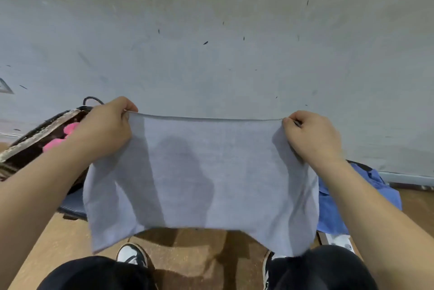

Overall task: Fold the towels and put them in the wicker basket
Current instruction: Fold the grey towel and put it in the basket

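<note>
Pale grey-lavender cloth towel [211,172] held up in the air, spread flat in front of the grey wall [211,31]. Left hand [105,130] pinches one top corner, right hand [312,137] the other, fingers curled tight on the hem, top edge taut between them. Lower edge hangs loose above the brown floor [187,254].

Behind the left forearm is a dark brown container with pale banded rim [35,139], with pink shapes [63,137] inside it; object or print, cannot tell.

Crumpled blue cloth [333,207] low at right, partly behind the towel.

Scuffed grey wall [211,19]; brown floor [187,254], possibly cork.
</note>
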